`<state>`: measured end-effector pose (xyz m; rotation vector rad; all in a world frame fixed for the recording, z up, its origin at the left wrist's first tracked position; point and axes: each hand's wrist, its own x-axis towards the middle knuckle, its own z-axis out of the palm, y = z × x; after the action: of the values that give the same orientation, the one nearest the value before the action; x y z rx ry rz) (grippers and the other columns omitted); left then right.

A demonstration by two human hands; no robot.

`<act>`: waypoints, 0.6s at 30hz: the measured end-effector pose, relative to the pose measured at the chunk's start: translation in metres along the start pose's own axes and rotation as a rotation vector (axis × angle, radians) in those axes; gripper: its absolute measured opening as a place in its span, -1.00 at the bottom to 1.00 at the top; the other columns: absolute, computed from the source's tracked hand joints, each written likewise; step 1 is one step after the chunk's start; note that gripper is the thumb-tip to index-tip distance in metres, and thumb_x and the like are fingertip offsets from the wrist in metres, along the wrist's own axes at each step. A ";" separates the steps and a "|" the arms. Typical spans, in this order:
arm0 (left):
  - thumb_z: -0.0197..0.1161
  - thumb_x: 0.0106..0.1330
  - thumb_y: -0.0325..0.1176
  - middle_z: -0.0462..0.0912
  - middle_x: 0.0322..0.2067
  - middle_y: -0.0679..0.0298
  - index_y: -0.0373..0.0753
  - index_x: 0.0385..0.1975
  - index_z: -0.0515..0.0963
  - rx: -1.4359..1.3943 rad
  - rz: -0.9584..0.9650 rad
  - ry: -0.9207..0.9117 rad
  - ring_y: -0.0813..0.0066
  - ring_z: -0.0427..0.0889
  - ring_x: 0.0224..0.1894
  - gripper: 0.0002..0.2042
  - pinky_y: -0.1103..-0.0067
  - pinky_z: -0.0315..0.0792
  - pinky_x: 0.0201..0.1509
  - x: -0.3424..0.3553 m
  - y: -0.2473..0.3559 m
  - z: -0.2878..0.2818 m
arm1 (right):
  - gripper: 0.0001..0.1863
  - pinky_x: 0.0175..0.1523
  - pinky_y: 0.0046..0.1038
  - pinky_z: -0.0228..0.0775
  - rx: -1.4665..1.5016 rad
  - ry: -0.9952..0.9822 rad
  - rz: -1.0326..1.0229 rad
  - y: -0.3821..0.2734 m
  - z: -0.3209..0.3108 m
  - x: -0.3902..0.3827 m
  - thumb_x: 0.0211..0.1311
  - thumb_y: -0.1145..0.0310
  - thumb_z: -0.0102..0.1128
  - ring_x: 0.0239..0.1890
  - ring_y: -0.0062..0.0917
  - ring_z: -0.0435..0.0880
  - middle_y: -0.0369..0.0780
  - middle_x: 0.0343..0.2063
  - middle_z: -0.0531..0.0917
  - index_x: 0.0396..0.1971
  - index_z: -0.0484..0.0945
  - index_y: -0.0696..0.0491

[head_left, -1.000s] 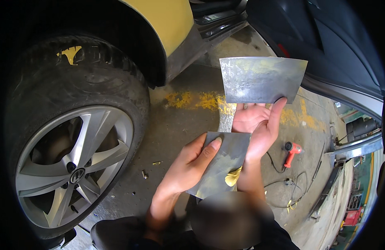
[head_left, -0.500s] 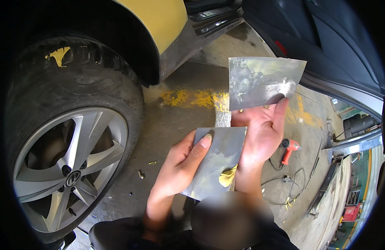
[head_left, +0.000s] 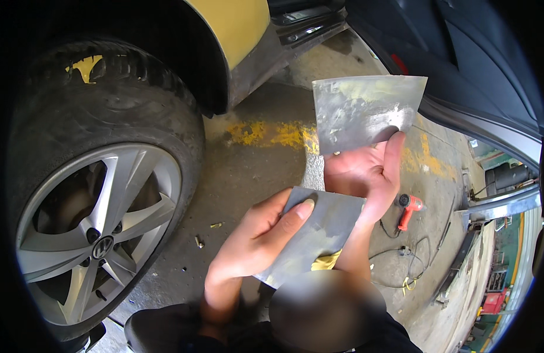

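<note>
My left hand (head_left: 257, 235) grips a grey, flat putty spreader (head_left: 328, 215), thumb on top and fingers beneath. A soft yellow lump of putty (head_left: 325, 260) sits near its lower right edge. My right hand (head_left: 366, 173) is palm up, holding a second grey putty spreader (head_left: 369, 112) by its lower edge. That spreader is slightly bowed and smeared with pale residue; most of the fingers behind it are hidden. The two spreaders are apart, the left one lower and nearer. A silvery, textured strip (head_left: 313, 172) shows left of my right hand.
On the left stands a car wheel (head_left: 101, 247) under a yellow body panel (head_left: 236, 26). An open car door (head_left: 460, 59) fills the upper right. A red heat gun (head_left: 408, 210) and its cable (head_left: 425, 270) lie on the floor at right, near a dark metal bar (head_left: 460, 265).
The left-hand spreader has turned clockwise and shifted right. The right-hand spreader has moved slightly left and up. Both hands keep their hold.
</note>
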<state>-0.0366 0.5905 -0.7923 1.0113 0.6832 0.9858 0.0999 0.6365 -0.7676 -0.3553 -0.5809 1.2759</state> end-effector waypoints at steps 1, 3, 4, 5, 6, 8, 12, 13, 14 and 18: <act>-0.08 0.28 -0.33 0.45 -0.50 0.41 -0.37 -0.27 0.38 -0.080 -0.021 0.002 0.80 0.31 -0.46 -0.78 0.79 0.24 -0.40 -0.001 0.003 -0.001 | -0.55 -0.02 -0.49 0.14 0.032 0.018 -0.003 -0.001 0.004 0.001 0.25 0.05 -0.33 -0.20 -0.50 0.40 -0.21 -0.25 0.47 -0.13 0.28 0.13; -0.08 0.28 -0.31 0.45 -0.46 0.40 -0.38 -0.23 0.36 -0.131 -0.023 0.016 0.79 0.33 -0.42 -0.76 0.81 0.24 -0.36 -0.001 0.008 -0.004 | -0.59 0.05 -0.51 0.08 0.111 0.084 -0.020 -0.003 0.018 0.004 0.25 0.07 -0.30 -0.15 -0.56 0.39 -0.28 -0.24 0.49 -0.15 0.33 0.08; -0.06 0.27 -0.29 0.45 -0.43 0.39 -0.39 -0.21 0.35 -0.104 -0.004 0.029 0.78 0.34 -0.40 -0.74 0.82 0.23 -0.34 -0.001 0.010 -0.008 | -0.62 0.08 -0.52 0.05 0.106 0.151 -0.031 0.001 0.017 0.008 0.24 0.08 -0.27 -0.14 -0.60 0.38 -0.33 -0.25 0.50 -0.17 0.37 0.05; -0.05 0.26 -0.28 0.46 -0.41 0.37 -0.40 -0.19 0.34 -0.076 0.016 0.043 0.77 0.36 -0.37 -0.72 0.82 0.23 -0.32 0.000 0.012 -0.009 | -0.63 0.07 -0.52 0.07 0.105 0.135 -0.040 0.003 0.010 0.009 0.24 0.09 -0.26 -0.15 -0.61 0.39 -0.33 -0.24 0.50 -0.18 0.38 0.04; -0.03 0.25 -0.25 0.47 -0.41 0.36 -0.38 -0.20 0.35 -0.175 0.032 0.073 0.77 0.38 -0.39 -0.70 0.82 0.24 -0.34 0.000 0.009 -0.007 | -0.65 0.06 -0.51 0.08 0.103 0.117 -0.050 0.000 0.002 0.009 0.24 0.10 -0.24 -0.16 -0.62 0.40 -0.34 -0.24 0.50 -0.19 0.39 0.04; -0.03 0.24 -0.24 0.47 -0.41 0.36 -0.37 -0.17 0.35 -0.346 0.032 0.149 0.76 0.39 -0.41 -0.69 0.82 0.24 -0.34 0.001 0.009 -0.009 | -0.67 -0.06 -0.51 0.19 0.018 0.142 -0.107 -0.003 -0.012 0.010 0.22 0.12 -0.18 -0.23 -0.61 0.44 -0.34 -0.26 0.50 -0.21 0.39 0.04; -0.10 0.26 -0.31 0.34 -0.82 0.31 -0.26 -0.41 0.19 -0.820 0.007 -0.054 0.61 0.26 -0.83 -0.84 0.73 0.11 -0.73 0.008 -0.002 -0.034 | -0.69 -0.20 -0.58 0.31 -0.197 0.307 -0.179 0.000 -0.003 -0.005 0.19 0.15 -0.09 -0.28 -0.62 0.47 -0.30 -0.30 0.51 -0.20 0.39 0.06; -0.12 0.26 -0.32 0.29 -0.88 0.30 -0.23 -0.42 0.12 -1.047 0.058 -0.311 0.59 0.21 -0.89 -0.85 0.71 0.06 -0.78 0.012 -0.005 -0.040 | -0.68 -0.17 -0.59 0.30 -0.268 0.315 -0.084 0.000 -0.009 -0.009 0.18 0.15 -0.09 -0.27 -0.61 0.46 -0.30 -0.31 0.49 -0.18 0.38 0.06; -0.20 0.31 -0.14 0.05 -1.00 0.48 -0.17 -0.53 0.25 -0.907 -0.067 -0.108 0.68 -0.05 -1.01 -0.73 0.72 -0.16 -0.94 0.011 -0.004 -0.035 | -0.70 -0.19 -0.60 0.29 -0.332 0.322 -0.064 0.005 -0.012 -0.011 0.17 0.18 -0.09 -0.28 -0.63 0.45 -0.30 -0.31 0.48 -0.19 0.37 0.05; -0.31 0.34 -0.21 0.12 -0.95 0.45 -0.22 -0.37 0.25 -1.138 -0.086 -0.353 0.69 0.02 -0.98 -0.76 0.76 -0.07 -0.90 0.017 -0.024 -0.032 | -0.73 -0.22 -0.63 0.24 -0.409 0.145 -0.024 0.023 -0.003 -0.016 0.08 0.32 -0.09 -0.31 -0.66 0.43 -0.31 -0.34 0.44 -0.20 0.30 0.08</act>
<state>-0.0479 0.6135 -0.8276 0.1214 -0.1713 0.8848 0.0811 0.6270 -0.7861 -0.7713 -0.7194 1.0933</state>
